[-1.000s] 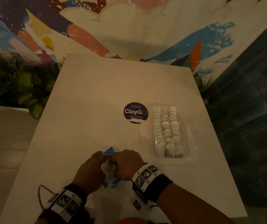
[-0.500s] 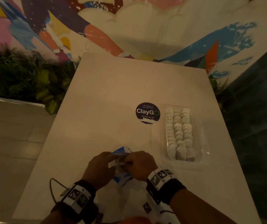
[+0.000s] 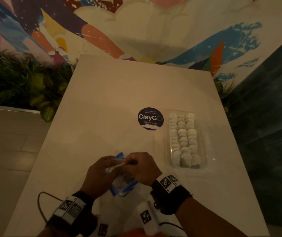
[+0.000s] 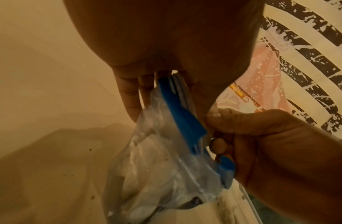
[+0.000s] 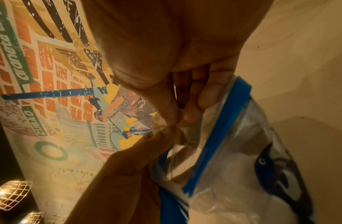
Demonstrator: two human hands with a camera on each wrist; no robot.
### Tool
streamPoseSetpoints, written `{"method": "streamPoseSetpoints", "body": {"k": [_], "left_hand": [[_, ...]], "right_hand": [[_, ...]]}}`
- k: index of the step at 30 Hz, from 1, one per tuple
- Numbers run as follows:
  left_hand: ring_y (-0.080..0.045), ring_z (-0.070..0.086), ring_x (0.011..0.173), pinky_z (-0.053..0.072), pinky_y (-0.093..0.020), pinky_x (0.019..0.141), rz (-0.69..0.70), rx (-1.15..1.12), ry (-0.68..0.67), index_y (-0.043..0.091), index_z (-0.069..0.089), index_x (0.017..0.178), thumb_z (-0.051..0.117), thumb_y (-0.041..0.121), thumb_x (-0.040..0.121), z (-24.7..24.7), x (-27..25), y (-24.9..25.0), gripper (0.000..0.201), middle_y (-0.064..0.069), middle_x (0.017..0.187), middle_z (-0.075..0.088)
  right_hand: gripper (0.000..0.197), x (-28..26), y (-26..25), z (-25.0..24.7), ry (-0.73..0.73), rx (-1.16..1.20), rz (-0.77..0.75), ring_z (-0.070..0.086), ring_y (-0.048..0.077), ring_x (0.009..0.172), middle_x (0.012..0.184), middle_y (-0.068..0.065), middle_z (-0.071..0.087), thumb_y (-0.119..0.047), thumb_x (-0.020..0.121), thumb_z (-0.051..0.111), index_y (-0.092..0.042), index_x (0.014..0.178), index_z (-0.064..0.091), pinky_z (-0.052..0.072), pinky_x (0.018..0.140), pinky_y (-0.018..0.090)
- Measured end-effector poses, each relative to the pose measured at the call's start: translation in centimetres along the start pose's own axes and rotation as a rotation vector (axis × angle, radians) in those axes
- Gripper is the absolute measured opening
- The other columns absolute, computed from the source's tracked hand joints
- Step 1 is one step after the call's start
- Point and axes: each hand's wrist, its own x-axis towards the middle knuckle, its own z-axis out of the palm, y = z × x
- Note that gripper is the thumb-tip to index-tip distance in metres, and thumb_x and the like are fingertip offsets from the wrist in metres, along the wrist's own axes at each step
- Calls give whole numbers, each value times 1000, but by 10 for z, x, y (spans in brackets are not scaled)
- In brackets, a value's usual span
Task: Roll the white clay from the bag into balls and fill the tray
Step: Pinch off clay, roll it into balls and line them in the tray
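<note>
The clear bag (image 3: 122, 183) with the blue zip strip is held just above the near edge of the bench (image 3: 112, 100), at about 6 o'clock in the head view, and white clay (image 4: 147, 174) is seen through its plastic. The bag's top is pinched from both sides: the fingers (image 4: 128, 97) of the left hand (image 3: 99, 177) are curled onto the strip at its 9 o'clock side, and the right hand (image 3: 142, 168) grips the plastic edge between thumb and fingertips at the 3 o'clock side, the two hands nearly touching. The clear tray (image 3: 208, 142) lies on the bench at 2 o'clock from the hands, well apart from them, and three rows of white clay balls (image 3: 183, 139) are packed in it. A round dark ClayGo sticker (image 3: 150, 118) is stuck just beside the tray's far left corner.
</note>
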Motion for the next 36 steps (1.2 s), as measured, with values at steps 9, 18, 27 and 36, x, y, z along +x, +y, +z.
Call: {"method": "streamPoseSetpoints", "body": {"k": [9, 18, 27, 36], "left_hand": [[-17, 61, 96, 47, -23, 81, -27, -142, 108, 14, 72, 99, 67, 20, 84, -1, 0, -2, 17, 2, 115, 62], [-24, 68, 84, 58, -46, 71, -125, -430, 156, 29, 68, 85, 64, 8, 87, 2, 3, -6, 21, -4, 106, 68], [-27, 68, 91, 58, -43, 74, -165, -665, 169, 23, 75, 72, 61, 4, 87, 4, 3, -5, 28, -5, 101, 71], [-15, 66, 96, 55, -43, 84, -143, -662, 142, 19, 74, 66, 62, 4, 87, 4, 1, -8, 28, 14, 96, 71]], "right_hand": [[4, 6, 3, 2, 16, 3, 32, 67, 20, 77, 82, 2, 69, -19, 84, 65, -22, 84, 65, 59, 74, 38], [13, 6, -4, -6, -138, -372, 7, 63, 17, 71, 78, -1, 69, -17, 81, 60, -16, 85, 72, 51, 64, 28], [30, 5, -18, 12, -280, -783, -45, 58, 22, 76, 96, 7, 66, -35, 80, 65, -15, 102, 62, 44, 64, 29], [29, 3, -16, 27, -289, -807, -9, 63, 27, 89, 101, 7, 65, -39, 87, 57, -17, 106, 59, 47, 67, 31]]}}
